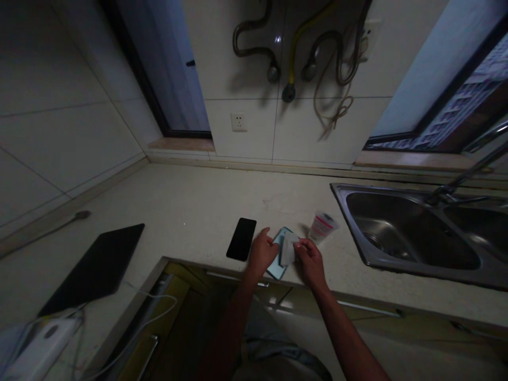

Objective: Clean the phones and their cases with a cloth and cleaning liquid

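Note:
Near the counter's front edge lies a light blue, flat, phone-shaped object (277, 271). My right hand (310, 260) pinches a small pale grey, flat piece (288, 250) over it; cloth or packet, I cannot tell which. On the other side, my left hand (262, 253) rests at the blue object's left edge, its thumb and a finger apart, with nothing visible between them. A black smartphone (242, 239) lies face up just left of that hand. Beyond my right hand stands a clear plastic cup (323, 226) with a red and white print.
A double steel sink (359, 251) with a faucet (446, 191) is at the right. On the left are a dark flat board (95, 267), a white device (42, 346) and a white cable (159, 312). Hoses (257, 50) and a socket (238, 122) are on the tiled wall.

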`<state>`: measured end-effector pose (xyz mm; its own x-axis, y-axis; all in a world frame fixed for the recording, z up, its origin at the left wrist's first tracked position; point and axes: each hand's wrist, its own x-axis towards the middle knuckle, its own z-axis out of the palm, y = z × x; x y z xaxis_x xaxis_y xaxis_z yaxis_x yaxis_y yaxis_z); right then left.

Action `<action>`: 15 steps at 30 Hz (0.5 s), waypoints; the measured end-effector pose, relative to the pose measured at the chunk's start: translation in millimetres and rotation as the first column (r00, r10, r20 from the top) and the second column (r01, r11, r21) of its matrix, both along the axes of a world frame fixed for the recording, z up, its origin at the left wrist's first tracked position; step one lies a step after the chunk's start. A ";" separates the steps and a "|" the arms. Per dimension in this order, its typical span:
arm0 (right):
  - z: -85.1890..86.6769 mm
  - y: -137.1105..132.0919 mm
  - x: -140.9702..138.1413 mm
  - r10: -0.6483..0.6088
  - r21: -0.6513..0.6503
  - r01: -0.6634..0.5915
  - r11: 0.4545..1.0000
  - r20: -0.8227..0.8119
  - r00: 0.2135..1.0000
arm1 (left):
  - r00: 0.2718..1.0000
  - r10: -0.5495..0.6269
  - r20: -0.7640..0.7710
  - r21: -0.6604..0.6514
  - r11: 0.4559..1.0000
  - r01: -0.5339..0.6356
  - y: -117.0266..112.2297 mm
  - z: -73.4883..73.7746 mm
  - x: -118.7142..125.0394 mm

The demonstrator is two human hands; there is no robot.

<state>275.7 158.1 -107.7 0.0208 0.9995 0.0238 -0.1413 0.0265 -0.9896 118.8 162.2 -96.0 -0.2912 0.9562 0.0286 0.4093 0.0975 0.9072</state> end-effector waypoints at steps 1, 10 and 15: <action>-0.1 0.0 0.3 -0.003 -0.001 0.003 1.000 0.002 1.000 | 0.993 0.023 0.113 -0.026 0.999 -0.020 0.7 -2.1 -1.7; 5.8 -2.0 -1.3 0.010 0.050 -0.011 0.999 0.025 1.000 | 0.529 -0.079 0.845 -0.012 0.986 0.165 -2.5 -4.0 -6.5; 6.3 -2.3 -1.9 0.023 0.085 -0.026 0.996 0.035 0.999 | 0.309 -0.126 0.943 0.082 0.985 0.152 -7.7 -3.4 10.2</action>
<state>273.8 155.8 -101.4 -0.0056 0.9940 0.1095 -0.1093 0.1083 -0.9881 129.0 154.4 -99.3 0.0285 0.9819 -0.1870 -0.7103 0.1515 0.6874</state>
